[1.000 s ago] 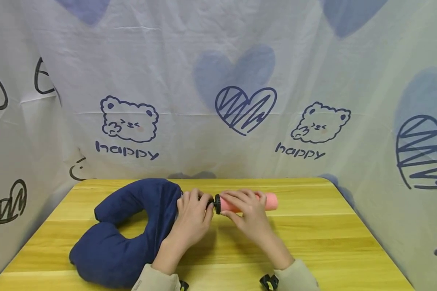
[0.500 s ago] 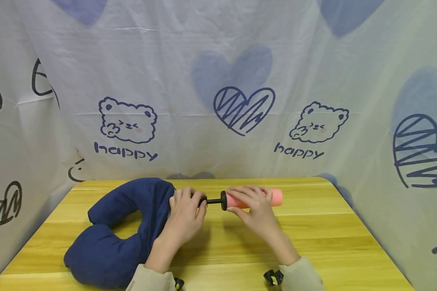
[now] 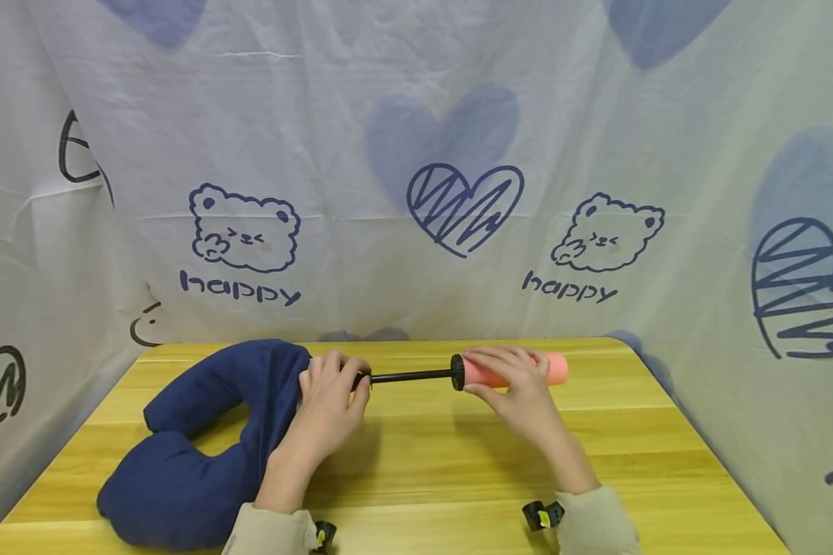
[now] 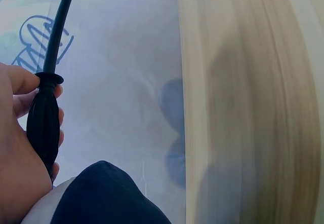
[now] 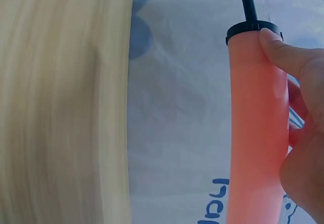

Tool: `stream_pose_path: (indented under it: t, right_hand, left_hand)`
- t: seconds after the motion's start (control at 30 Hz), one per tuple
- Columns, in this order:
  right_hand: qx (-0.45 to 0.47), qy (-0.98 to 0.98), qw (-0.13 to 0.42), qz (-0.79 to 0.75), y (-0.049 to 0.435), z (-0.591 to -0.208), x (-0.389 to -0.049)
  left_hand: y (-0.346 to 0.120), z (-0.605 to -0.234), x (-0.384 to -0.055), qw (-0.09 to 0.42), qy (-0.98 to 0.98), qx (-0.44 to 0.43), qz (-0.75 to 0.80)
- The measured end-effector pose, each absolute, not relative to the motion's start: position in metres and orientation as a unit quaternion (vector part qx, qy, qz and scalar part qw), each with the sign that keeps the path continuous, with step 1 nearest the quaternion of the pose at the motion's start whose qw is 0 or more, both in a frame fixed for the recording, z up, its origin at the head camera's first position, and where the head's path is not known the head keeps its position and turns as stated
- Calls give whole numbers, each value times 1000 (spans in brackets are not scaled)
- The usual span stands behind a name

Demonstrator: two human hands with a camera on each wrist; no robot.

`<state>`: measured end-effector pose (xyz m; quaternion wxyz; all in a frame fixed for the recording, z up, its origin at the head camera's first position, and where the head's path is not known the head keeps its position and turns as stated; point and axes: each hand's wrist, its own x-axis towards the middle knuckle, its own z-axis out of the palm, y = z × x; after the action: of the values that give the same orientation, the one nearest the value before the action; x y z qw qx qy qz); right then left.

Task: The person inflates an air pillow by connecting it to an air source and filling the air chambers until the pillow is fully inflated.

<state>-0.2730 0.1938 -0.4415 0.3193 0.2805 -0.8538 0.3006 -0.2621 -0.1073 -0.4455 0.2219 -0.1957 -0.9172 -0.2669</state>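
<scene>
Both hands hold a hand pump with a pink barrel, level over the table in the head view. My left hand grips its black handle, fingers curled round it. My right hand is wrapped round the barrel, thumb at the black cap. A long stretch of black rod shows between handle and cap. A navy U-shaped neck pillow lies left of my left hand, its right edge against that hand. In the left wrist view the handle's lower end comes down close to the pillow.
The wooden table reaches back to a pale curtain printed with hearts and bears. Curtain panels also stand at the left and right. Beige sleeves and black wrist straps are at the front edge of view.
My hands have moved apart, left hand leftward and right hand rightward. The pump's rod, nearly hidden before, is drawn far out. The neck pillow has slid left along with the left hand.
</scene>
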Motion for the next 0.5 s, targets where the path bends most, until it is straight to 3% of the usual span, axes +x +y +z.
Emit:
stream_pose_path:
  t: [0.23,0.5]
  right_hand:
    - [282,-854,320,297,196,-440,-273]
    - [325,-831,358,274,174,-446,-272]
  left_hand:
    - [-106,-445,-262,233,-915,-196,-266]
    - [-82,-448,-258,245,-908,-225,-255]
